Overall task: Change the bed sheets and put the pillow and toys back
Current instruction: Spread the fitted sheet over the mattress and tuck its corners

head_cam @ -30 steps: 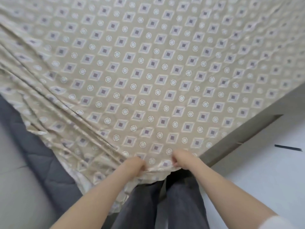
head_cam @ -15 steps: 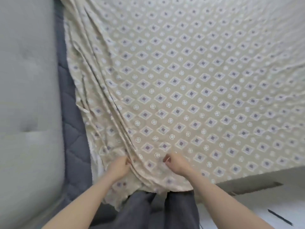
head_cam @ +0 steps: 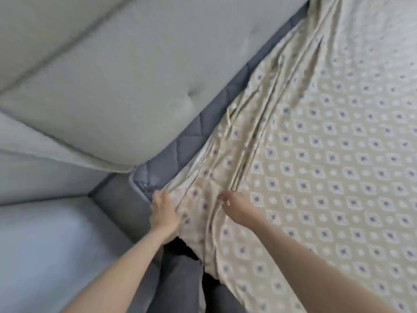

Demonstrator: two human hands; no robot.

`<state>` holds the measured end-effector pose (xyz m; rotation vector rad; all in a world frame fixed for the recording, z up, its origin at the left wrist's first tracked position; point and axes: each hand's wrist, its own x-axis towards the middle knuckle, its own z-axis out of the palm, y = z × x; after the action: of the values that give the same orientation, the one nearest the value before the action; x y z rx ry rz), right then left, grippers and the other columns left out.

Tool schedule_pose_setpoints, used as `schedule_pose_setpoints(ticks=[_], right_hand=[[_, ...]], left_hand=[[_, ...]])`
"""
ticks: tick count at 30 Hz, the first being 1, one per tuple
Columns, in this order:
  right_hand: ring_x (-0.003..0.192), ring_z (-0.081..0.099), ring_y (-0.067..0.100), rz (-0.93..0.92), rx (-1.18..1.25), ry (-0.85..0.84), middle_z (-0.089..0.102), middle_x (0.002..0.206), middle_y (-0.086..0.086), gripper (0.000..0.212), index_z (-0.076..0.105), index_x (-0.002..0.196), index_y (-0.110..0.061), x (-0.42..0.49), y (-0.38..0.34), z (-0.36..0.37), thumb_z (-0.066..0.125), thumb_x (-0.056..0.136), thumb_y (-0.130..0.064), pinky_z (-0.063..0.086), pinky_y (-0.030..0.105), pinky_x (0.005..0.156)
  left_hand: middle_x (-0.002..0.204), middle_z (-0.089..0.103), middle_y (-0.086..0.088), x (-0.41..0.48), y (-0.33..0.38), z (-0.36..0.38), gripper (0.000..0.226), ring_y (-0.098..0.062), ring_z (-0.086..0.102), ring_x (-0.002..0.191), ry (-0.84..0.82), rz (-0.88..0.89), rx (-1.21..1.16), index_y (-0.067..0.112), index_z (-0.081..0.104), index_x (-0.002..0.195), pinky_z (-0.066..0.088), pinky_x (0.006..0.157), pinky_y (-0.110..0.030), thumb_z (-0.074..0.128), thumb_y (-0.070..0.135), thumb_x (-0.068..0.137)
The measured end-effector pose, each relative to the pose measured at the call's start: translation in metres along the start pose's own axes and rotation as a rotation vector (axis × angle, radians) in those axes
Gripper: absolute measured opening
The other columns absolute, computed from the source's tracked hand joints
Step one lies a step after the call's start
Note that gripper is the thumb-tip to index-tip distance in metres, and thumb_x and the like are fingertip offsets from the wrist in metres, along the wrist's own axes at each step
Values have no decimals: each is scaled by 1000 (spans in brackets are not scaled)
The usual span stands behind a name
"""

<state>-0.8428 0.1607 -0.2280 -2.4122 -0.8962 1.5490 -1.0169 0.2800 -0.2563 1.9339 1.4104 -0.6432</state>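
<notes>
Where the beige patterned bed sheet (head_cam: 327,166) lay spread over the bed, its near-left part was gathered into long folds running toward the corner of the grey quilted mattress (head_cam: 191,136) — a strip of that mattress showed bare between the sheet and the pale padded headboard (head_cam: 112,86). The left hand (head_cam: 163,213) rested at the sheet's edge just by the mattress corner, its fingers (head_cam: 159,197) straight and close together, touching the cloth and curled round nothing. The right hand (head_cam: 234,208) sat near it on the sheet, its fingers (head_cam: 223,197) bent down onto a bunched fold and seemingly pinching it — blur hid the exact hold. Below the hands the sheet's edge hung over the bed's side, in front of the person's dark trousers (head_cam: 178,279). The pale floor (head_cam: 45,245) lay to the left.
</notes>
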Motion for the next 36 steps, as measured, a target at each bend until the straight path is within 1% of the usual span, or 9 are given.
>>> schedule_pose_setpoints(ticks=[3, 7, 12, 15, 18, 20, 23, 28, 36], right_hand=[[105, 56, 25, -111, -190, -20, 42, 137, 5, 43, 45, 133, -22, 17, -18, 3, 45, 92, -7, 47, 31, 77], [117, 50, 26, -218, -376, -42, 16, 152, -3, 60, 34, 140, -24, 35, -42, 14, 52, 87, -2, 52, 40, 79], [109, 55, 24, -317, -681, -41, -7, 159, -6, 89, 16, 148, -33, 61, -70, 37, 46, 79, 14, 43, 31, 60], [100, 59, 26, -323, -801, -38, -15, 159, -4, 102, -4, 151, -35, 75, -79, 50, 44, 78, 17, 44, 29, 57], [94, 62, 30, -312, -886, -3, -6, 158, 6, 100, -7, 152, -27, 85, -85, 61, 49, 80, 15, 52, 34, 64], [95, 62, 31, -296, -923, 48, 7, 151, 13, 90, 8, 151, -19, 89, -90, 67, 53, 81, 13, 48, 33, 66], [93, 59, 30, -309, -959, 144, 25, 130, 16, 62, 36, 132, -13, 92, -96, 73, 58, 79, 11, 46, 31, 68], [82, 48, 24, -335, -1030, 212, 32, 118, 14, 34, 49, 112, -11, 99, -103, 73, 61, 84, 4, 46, 28, 62], [83, 63, 32, -421, -900, 182, 50, 109, 12, 45, 42, 123, -13, 113, -130, 97, 49, 85, 11, 47, 36, 65]], left_hand=[[157, -2, -7, -1, -22, 9, 99, -37, 28, 136, 18, -122, -153, 24, 3, 149, 39, 98, -47, 68, 47, 79], [156, 8, -10, 7, -50, 21, 119, -28, 26, 140, -15, -78, -319, 17, -7, 151, 34, 104, -44, 75, 50, 71], [141, 22, -10, 9, -66, 37, 121, -29, 41, 123, 44, -42, -313, 13, 0, 150, 39, 94, -38, 77, 54, 66], [132, 30, -9, 13, -71, 41, 101, -31, 51, 109, 108, -66, -208, 6, 19, 142, 46, 87, -40, 68, 61, 72], [124, 48, -10, 19, -76, 44, 60, -31, 59, 102, 112, -45, -40, 8, 34, 122, 48, 84, -39, 64, 42, 83], [114, 59, -9, 24, -78, 44, 44, -31, 62, 101, 96, -15, 43, 11, 40, 116, 45, 80, -35, 61, 29, 82], [113, 60, -6, 31, -80, 40, 35, -29, 61, 104, 40, 63, 123, 14, 49, 112, 41, 73, -32, 60, 24, 80], [127, 41, -6, 43, -92, 25, 24, -29, 53, 103, 141, 200, 317, 13, 58, 112, 37, 69, -35, 48, 16, 90], [106, 66, -4, 58, -139, 2, 18, -28, 63, 101, 131, 125, 246, 21, 59, 104, 42, 72, -32, 55, 33, 91]])
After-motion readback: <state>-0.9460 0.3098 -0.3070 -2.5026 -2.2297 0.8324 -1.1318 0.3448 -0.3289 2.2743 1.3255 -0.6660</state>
